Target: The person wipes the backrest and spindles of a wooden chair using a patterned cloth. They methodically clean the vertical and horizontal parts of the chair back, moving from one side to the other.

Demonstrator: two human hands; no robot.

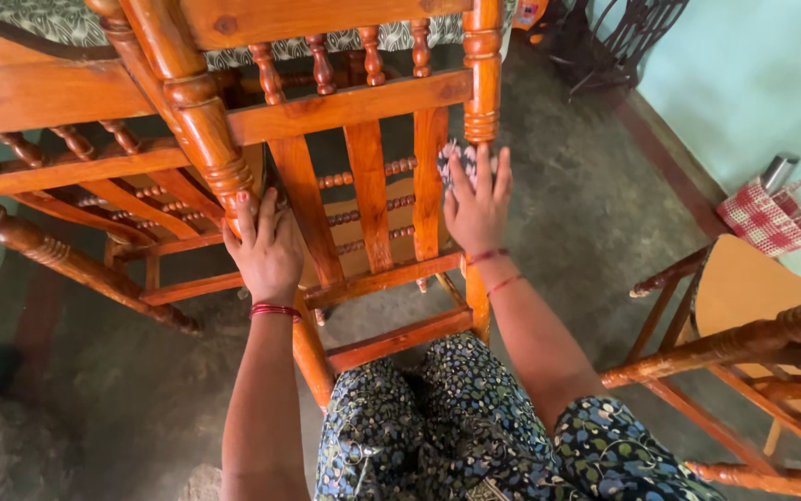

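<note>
Wooden chair (363,176): left hand (266,249) wraps its leg, right hand (476,206) presses cloth (463,160) flat, fingers spread.

Not much in the packaging department here, no labels, signs or screens that I can spot. Closest thing is a red-and-white checked woven bag (769,217) on the floor by the pale wall at right, with a shiny metal flask (777,173) poking out the top.

Wooden chairs (363,186) on bare floor (567,213)
</note>
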